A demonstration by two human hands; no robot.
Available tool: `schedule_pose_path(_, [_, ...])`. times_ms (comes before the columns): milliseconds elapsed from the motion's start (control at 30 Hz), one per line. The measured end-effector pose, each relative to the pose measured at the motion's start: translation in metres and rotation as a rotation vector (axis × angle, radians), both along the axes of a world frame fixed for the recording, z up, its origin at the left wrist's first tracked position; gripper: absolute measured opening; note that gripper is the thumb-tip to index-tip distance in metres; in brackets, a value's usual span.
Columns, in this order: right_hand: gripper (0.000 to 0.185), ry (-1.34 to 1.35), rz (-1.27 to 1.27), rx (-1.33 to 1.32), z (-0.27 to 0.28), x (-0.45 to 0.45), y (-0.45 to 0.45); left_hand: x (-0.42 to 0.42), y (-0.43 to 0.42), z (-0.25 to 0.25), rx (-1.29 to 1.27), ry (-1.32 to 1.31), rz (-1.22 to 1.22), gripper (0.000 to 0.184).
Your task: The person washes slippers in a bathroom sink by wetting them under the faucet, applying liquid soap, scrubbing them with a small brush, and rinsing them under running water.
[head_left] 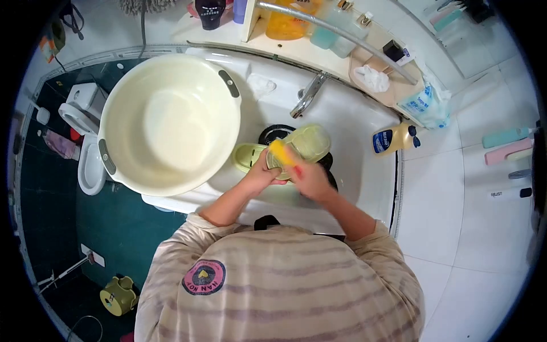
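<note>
Over the white sink, my left hand (263, 175) is closed around one end of a pale green slipper (310, 142), which is held at a tilt. My right hand (312, 179) grips a yellow brush (279, 151) against the near end of that slipper; the brush and fingers are slightly blurred. A second pale green slipper (245, 155) lies just left of my left hand. Behind the held slipper are black items, one of them rounded with a white marking (277, 133); they are partly hidden, and I cannot tell their kind.
A large cream basin (171, 125) rests over the sink's left side. A metal faucet (308, 96) sits behind my hands. A yellowish bottle (393, 139) stands at the right rim. Bottles line the back shelf (342, 54). A toilet (91, 165) is at far left.
</note>
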State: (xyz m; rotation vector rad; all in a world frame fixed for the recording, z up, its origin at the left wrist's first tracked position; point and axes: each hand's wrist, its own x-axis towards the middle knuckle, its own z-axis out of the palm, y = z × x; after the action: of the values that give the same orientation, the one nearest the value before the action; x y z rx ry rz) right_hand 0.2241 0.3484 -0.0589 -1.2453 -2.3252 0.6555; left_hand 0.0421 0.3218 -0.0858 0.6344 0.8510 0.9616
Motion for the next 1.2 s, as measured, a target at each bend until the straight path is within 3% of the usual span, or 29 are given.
schedule_pose_path(67, [0.05, -0.161, -0.035, -0.187, 0.013, 0.0, 0.001, 0.001, -0.001, -0.009, 0.011, -0.002, -0.003, 0.066])
schedule_pose_path(167, [0.048, -0.218, -0.377, -0.117, -0.027, 0.052, 0.062, 0.005, 0.0, -0.005, 0.037, -0.003, -0.002, 0.065])
schedule_pose_path(267, [0.049, -0.185, -0.319, -0.15, -0.011, 0.03, 0.039, 0.007, 0.008, -0.002, 0.014, -0.011, 0.015, 0.06])
schedule_pose_path(333, [0.051, -0.012, 0.058, -0.015, 0.013, -0.006, -0.011, 0.005, 0.002, -0.014, -0.042, 0.007, -0.006, 0.058])
schedule_pose_path(400, [0.051, -0.262, -0.063, -0.205, 0.004, 0.01, 0.004, 0.0, -0.003, -0.016, -0.032, 0.05, -0.026, 0.058])
schedule_pose_path(467, [0.051, -0.291, -0.356, -0.136, -0.024, 0.048, 0.051, 0.006, 0.004, -0.012, 0.022, -0.009, 0.018, 0.059])
schedule_pose_path(533, [0.052, -0.013, -0.367, 0.099, -0.05, 0.067, 0.066, 0.008, 0.002, -0.008, 0.022, -0.004, 0.013, 0.059])
schedule_pose_path(600, [0.054, -0.162, -0.291, -0.121, -0.007, 0.024, 0.028, 0.005, 0.004, -0.002, -0.069, 0.01, 0.021, 0.06])
schedule_pose_path(633, [0.055, -0.207, -0.084, -0.206, 0.012, 0.004, 0.002, 0.006, 0.0, -0.006, -0.083, 0.003, 0.015, 0.06])
schedule_pose_path(733, [0.057, -0.197, -0.122, -0.214, 0.004, 0.016, 0.01, 0.0, -0.003, -0.012, -0.051, 0.076, -0.053, 0.064])
schedule_pose_path(767, [0.055, -0.23, -0.294, -0.123, -0.012, 0.034, 0.035, 0.003, 0.0, -0.01, -0.023, 0.041, -0.045, 0.064])
schedule_pose_path(867, [0.052, -0.178, -0.417, -0.18, -0.002, 0.045, 0.05, 0.008, 0.006, -0.003, -0.009, 0.022, -0.037, 0.064])
schedule_pose_path(900, [0.053, -0.319, -0.362, -0.236, 0.004, 0.029, 0.04, 0.005, 0.008, -0.004, -0.043, 0.028, -0.026, 0.062])
schedule_pose_path(933, [0.053, -0.153, -0.155, -0.077, -0.009, 0.019, 0.016, 0.004, 0.005, -0.007, -0.094, 0.032, -0.019, 0.06])
schedule_pose_path(1033, [0.056, -0.234, -0.043, -0.216, 0.015, 0.005, 0.002, 0.002, 0.006, -0.016, -0.072, 0.038, -0.05, 0.056])
schedule_pose_path(1067, [0.058, -0.295, -0.223, -0.274, 0.009, 0.017, 0.026, 0.002, 0.004, -0.013, -0.057, 0.017, -0.043, 0.055])
schedule_pose_path(1133, [0.059, -0.013, -0.365, -0.045, 0.003, 0.049, 0.066, 0.005, 0.005, -0.005, -0.028, -0.01, -0.04, 0.055])
schedule_pose_path(1200, [0.058, -0.116, -0.332, -0.05, -0.008, 0.039, 0.052, 0.008, 0.004, 0.0, -0.02, 0.041, -0.013, 0.051])
